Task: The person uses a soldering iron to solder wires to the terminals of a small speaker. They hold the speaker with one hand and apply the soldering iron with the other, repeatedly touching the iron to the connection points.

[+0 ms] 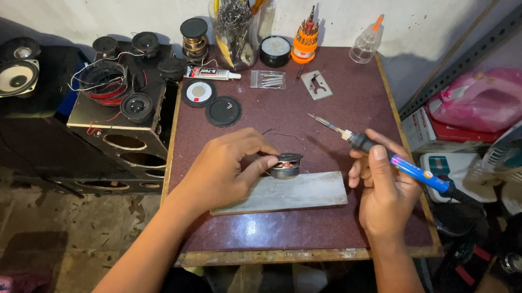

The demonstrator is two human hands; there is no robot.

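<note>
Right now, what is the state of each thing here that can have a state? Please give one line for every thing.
left hand: closed on the small speaker
small speaker: held tilted on the grey slab
grey slab: lying flat on the table
right hand: gripping the soldering iron
soldering iron: lifted, tip pointing away, touching nothing
glue tube: lying down, capped
plastic bottle: upright, nozzle cap on
screwdriver set: standing upright
</note>
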